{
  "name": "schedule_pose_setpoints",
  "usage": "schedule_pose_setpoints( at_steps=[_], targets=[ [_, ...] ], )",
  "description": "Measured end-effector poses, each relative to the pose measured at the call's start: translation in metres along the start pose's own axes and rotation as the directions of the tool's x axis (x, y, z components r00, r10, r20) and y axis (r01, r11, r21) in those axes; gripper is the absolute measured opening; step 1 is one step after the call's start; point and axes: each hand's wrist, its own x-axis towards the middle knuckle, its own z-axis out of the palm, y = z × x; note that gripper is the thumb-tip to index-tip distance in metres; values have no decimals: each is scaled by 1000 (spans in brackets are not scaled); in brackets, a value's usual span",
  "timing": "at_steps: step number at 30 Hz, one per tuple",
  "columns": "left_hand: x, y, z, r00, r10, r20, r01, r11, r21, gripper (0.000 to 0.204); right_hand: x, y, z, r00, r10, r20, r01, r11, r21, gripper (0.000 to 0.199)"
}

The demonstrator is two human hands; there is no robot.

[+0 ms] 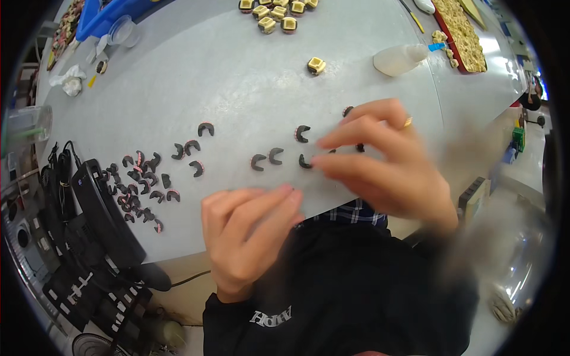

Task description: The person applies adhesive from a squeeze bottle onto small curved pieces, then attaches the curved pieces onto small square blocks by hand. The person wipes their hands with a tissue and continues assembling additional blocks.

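A pale grey tabletop (pixel 237 71) is spread toward twelve o'clock; bright light (pixel 496 44) is reflected at two o'clock.

Spans the upper frame as a grey table (pixel 196 71). Carries dark curved pieces (pixel 205 126) left and centre, cream blocks (pixel 279 12) top centre, a translucent bottle (pixel 396 62) upper right.

A: What's sitting where?
B: Arch pieces (pixel 165 180) are lying on the table (pixel 237 71), mostly clustering left of my left hand (pixel 249 219).
A: Far side?
B: Blocks (pixel 278 12) are sitting there; bottle (pixel 393 61) is resting beyond my right hand (pixel 380 160).
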Motion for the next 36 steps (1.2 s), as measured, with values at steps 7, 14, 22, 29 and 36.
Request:
schedule_pose_setpoints(
  at_steps=[7,14,22,29,36],
  targets=[
    [2,3,5,999,-20,36,19,1000,10,33,-3,0,19,999,-13,-47,17,996,87,27],
    [6,8,11,1000,-16,26,14,997,70,34,-12,0,22,997,-18,-81,27,993,119,26],
    [19,3,-1,985,-143,-100,155,979,130,38,-39,31,-8,531,379,-758,-254,924,285,53],
    [28,-2,-1,986,-162,-47,167,974,150,42,-22,62,-19,806,485,-340,-326,842,429,51],
    [27,-4,1,973,-219,-72,227,966,125,59,-4,60,-17,802,562,-203,-347,714,607,39]
  ],
)
